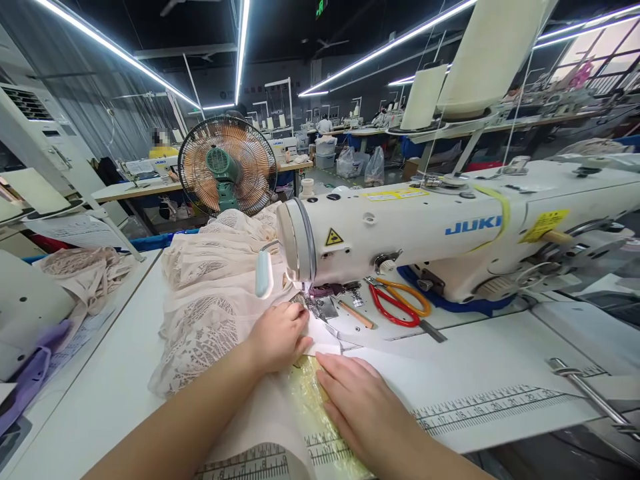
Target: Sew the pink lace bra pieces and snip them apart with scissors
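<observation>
Beige lace fabric [205,327] lies bunched on the sewing machine table and runs under the head of a white JUKI sewing machine [340,233]. Close by the presser foot, my left hand [280,337] has its fingers curled down on the fabric, thumb toward me. My right hand [367,400] rests palm down nearer to me, fingers stretched out and together, over the edge of the cloth and a shiny yellowish strip [307,383]. The needle tip is hard to make out behind my left fingers.
Right of the needle lie red-handled scissors [395,310], an orange-handled pair [410,297] and a small wooden stick [356,315]. A ruler scale [490,407] marks the table's front. Behind stands a large fan [227,167]; thread cones [425,97] rise at right.
</observation>
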A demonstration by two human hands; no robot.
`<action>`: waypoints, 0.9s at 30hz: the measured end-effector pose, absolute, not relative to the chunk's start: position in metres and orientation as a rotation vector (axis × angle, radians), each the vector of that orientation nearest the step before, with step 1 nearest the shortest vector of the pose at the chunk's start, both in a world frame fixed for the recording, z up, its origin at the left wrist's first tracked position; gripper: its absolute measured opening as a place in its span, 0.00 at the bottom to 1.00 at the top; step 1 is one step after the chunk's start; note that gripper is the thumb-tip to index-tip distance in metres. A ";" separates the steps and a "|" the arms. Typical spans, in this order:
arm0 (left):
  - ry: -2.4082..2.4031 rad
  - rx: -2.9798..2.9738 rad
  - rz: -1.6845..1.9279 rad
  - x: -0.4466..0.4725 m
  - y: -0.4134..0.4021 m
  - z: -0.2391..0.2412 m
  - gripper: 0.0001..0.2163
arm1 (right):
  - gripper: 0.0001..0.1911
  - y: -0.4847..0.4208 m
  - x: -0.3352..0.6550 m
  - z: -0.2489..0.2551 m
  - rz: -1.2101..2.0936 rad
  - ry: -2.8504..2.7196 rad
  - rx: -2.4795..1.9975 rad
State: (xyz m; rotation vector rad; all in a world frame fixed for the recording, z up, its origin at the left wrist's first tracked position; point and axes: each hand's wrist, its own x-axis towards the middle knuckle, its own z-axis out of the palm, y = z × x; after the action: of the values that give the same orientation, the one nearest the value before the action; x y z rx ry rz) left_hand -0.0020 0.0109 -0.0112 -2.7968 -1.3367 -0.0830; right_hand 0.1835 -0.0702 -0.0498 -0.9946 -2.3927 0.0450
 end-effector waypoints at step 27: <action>-1.271 -2.928 -0.334 -0.013 -0.032 -0.009 0.11 | 0.12 -0.067 0.189 -0.043 0.355 -2.235 -0.857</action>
State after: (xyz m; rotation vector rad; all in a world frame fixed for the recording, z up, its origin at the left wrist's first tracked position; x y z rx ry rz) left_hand -0.0129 -0.0323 -0.0089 -2.9281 -1.2708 -0.3340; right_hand 0.1890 -0.0668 -0.0426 -0.8568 -2.2347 0.3554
